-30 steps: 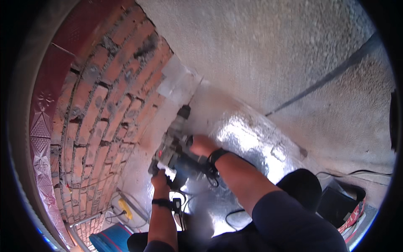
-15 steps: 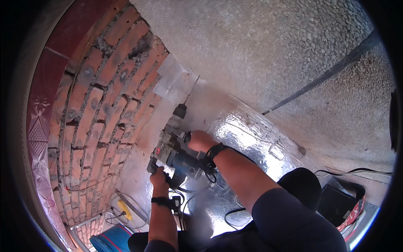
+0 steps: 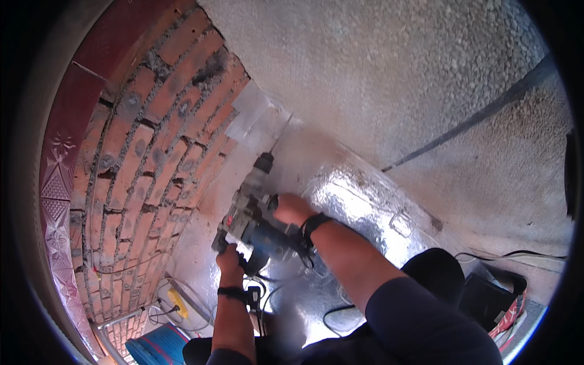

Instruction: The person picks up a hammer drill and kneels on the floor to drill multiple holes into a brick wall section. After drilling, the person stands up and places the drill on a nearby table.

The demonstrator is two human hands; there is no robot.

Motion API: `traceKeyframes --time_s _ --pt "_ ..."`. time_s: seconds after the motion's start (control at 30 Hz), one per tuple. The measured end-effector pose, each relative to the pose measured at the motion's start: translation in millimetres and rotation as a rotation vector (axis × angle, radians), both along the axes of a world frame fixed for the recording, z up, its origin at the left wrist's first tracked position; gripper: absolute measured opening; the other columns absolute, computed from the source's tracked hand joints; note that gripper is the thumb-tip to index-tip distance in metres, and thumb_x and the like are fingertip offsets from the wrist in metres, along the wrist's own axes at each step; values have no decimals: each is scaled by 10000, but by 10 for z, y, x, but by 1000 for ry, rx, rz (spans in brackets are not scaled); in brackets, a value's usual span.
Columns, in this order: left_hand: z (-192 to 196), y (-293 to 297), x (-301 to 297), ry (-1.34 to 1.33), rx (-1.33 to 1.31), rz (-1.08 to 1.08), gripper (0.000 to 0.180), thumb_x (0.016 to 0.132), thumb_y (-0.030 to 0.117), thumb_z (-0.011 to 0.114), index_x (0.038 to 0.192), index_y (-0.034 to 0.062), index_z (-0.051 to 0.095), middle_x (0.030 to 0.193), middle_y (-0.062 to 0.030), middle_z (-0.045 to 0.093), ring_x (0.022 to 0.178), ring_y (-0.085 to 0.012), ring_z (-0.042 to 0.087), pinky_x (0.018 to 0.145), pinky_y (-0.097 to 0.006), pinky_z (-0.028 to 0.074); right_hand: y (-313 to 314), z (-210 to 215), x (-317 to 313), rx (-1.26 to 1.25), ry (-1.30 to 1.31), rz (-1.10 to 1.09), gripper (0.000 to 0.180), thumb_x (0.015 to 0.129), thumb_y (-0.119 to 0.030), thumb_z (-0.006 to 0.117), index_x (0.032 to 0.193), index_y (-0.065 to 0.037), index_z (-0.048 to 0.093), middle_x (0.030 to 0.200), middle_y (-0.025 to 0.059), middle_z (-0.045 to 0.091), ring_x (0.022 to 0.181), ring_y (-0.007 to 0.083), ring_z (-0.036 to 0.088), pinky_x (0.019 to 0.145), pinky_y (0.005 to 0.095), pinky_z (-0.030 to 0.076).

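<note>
A grey and blue rotary hammer drill [image 3: 244,218] is held in both hands, its long thin bit [image 3: 281,135] pointing up and away to the corner where the walls meet the silvery surface. Wrapped round the rear handle is my left hand [image 3: 228,261]. My right hand [image 3: 292,208] grips the side handle on the drill's right. The bit's tip reaches the corner area; whether it has entered the surface I cannot tell. A dark band with a small device [image 3: 252,295] sits on my left wrist, and a black band [image 3: 312,224] on my right.
A bare brick wall [image 3: 137,146] rises on the left, a rough pebbled wall [image 3: 377,73] on the right. Shiny silver sheeting [image 3: 359,201] lies below. Cables trail under my arms. A yellow power strip [image 3: 177,302], a blue bucket [image 3: 159,348] and a dark open box [image 3: 486,298] stand nearby.
The view has shifted slightly. Both hands keep their grip, and the drill holds nearly the same place and angle, now a little more blurred.
</note>
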State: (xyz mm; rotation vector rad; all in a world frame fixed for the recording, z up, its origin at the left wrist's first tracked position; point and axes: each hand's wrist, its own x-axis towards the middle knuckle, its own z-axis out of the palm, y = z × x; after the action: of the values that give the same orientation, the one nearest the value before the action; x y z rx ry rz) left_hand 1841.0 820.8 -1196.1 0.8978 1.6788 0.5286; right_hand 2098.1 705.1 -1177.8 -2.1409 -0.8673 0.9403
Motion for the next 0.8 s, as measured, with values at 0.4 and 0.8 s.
traceKeyframes --time_s 0.4,0.8 --pt "21 123 -11 -6 22 -65 149 749 96 661 813 16 553 659 -62 534 510 -178 539 468 -326 440 81 -130 -146 8 37 -21 263 684 -202 597 825 11 660 835 236 647 849 423 622 754 479 500" --pt "97 143 -44 -14 -8 -37 196 745 91 659 877 -21 567 707 -71 561 524 -192 564 455 -317 461 76 179 -56 -117 214 91 323 751 -217 557 950 6 679 999 267 631 995 412 595 876 463 467"
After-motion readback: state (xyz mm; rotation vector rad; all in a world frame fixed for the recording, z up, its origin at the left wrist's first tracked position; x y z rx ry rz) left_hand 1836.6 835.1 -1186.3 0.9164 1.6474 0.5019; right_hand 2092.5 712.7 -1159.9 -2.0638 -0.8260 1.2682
